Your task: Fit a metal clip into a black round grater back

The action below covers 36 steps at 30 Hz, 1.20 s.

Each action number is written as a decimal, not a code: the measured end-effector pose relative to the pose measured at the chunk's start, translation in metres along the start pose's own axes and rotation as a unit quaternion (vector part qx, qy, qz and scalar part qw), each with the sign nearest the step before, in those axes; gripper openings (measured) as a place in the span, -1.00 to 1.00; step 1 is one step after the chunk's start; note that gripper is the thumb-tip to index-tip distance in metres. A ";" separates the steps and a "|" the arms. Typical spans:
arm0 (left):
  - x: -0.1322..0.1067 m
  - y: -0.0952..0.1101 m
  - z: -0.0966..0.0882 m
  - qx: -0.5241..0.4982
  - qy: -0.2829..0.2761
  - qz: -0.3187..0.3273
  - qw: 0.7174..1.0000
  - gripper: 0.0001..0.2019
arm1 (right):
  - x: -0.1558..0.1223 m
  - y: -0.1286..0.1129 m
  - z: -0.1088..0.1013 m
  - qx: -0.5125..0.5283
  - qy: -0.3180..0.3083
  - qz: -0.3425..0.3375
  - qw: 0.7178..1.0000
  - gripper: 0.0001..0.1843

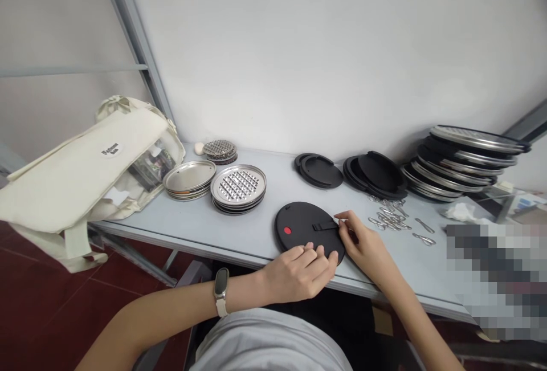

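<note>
A black round plastic plate [305, 220] with a red dot lies at the front of the table. It has a slotted strip [325, 226] toward its right side. My left hand [299, 271] rests on the plate's near edge, fingers curled over it. At the right rim, by the end of the strip, my right hand [363, 245] has its thumb and fingertips closed on the edge. Whether a small part sits between those fingertips is hidden. To the right lie several small looped metal clips [390, 214].
Leftward stand metal grater discs [238, 186], plain metal discs [190, 178] and a smaller grater stack [220, 150]. Black plates [380, 171] lie along the wall, with a tall stack of metal-and-black discs [464, 160] at right. A cream bag [89, 160] overhangs the left end.
</note>
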<state>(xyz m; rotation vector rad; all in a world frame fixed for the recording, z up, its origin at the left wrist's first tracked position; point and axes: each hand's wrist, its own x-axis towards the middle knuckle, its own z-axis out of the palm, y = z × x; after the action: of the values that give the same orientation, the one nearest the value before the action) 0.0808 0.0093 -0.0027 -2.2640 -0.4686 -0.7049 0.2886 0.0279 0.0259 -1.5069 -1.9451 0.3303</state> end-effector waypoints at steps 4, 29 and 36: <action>0.002 -0.002 -0.002 0.005 0.019 -0.004 1.000 -0.71 | 0.000 0.001 0.000 0.002 0.003 0.007 1.000 -0.86; 0.000 -0.001 -0.001 -0.037 0.036 -0.055 0.997 -0.68 | -0.002 0.000 -0.001 0.037 0.091 0.019 0.995 -0.81; -0.002 0.000 -0.004 -0.060 0.069 -0.016 0.996 -0.68 | 0.000 0.002 -0.001 0.034 0.044 -0.009 0.998 -0.85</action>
<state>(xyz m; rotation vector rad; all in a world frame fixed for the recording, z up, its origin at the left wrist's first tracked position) 0.0778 0.0066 -0.0017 -2.3044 -0.4060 -0.9197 0.2903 0.0287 0.0254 -1.4364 -1.8589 0.3156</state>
